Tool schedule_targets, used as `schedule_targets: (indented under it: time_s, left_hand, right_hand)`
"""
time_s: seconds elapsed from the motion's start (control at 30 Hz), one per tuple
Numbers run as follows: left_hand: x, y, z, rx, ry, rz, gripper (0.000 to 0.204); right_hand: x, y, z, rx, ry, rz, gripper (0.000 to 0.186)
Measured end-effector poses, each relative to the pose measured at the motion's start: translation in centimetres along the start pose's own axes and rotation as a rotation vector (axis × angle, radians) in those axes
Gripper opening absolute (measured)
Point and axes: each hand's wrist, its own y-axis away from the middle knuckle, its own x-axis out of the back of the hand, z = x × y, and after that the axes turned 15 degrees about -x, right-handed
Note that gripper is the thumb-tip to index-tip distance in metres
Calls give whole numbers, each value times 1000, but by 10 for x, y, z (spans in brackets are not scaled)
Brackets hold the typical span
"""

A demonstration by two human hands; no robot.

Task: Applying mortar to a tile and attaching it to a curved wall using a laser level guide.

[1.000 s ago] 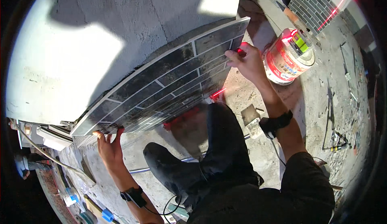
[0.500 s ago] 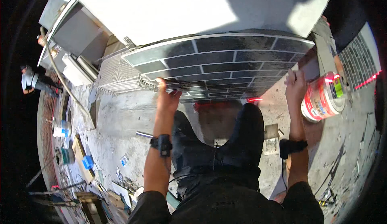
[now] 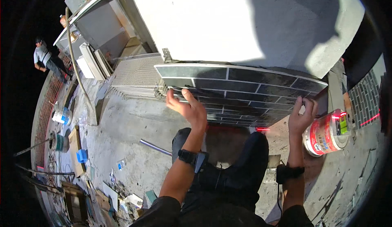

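Observation:
A dark panel with a brick pattern and pale joint lines (image 3: 241, 86) stands upright against the wall before me. My left hand (image 3: 191, 109) is at its left edge, thumb and fingers spread apart; whether the fingertips touch it is hard to tell. At the panel's right edge is my right hand (image 3: 303, 114), its fingers bent with gaps between them. No grip on the panel shows. Ridged grey adhesive (image 3: 136, 74) covers the wall left of the panel. Both my wrists wear black straps.
A red and white bucket (image 3: 322, 137) stands right of my right hand, a yellow-green device on it. A metal tube (image 3: 155, 147) lies on the floor at left. Boards and debris (image 3: 118, 198) litter the lower left. Far left stands another person (image 3: 45, 59).
The view has shifted, so the wall and panel sit lower and farther right. My left hand has turned and its fingers have spread more. The right hand's fingers have loosened from a tighter curl.

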Motion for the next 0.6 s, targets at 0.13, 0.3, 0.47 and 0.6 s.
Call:
schedule_targets:
  time_s: [0.13, 0.3, 0.47, 0.6]
  left_hand:
    - [-28, -33, 9, -378, -113, 196, 22]
    - [-61, -48, 5, -512, -250, 328, 33]
    - [-64, -43, -6, -447, -153, 333, 48]
    - [-62, -43, -14, -454, -286, 351, 41]
  right_hand:
    - [-44, -14, -12, 176, -22, 181, 7]
    - [-75, -8, 8, 205, -6, 401, 14]
    - [-74, -11, 16, 215, -63, 414, 18]
    - [-70, -15, 15, 245, -59, 373, 20]
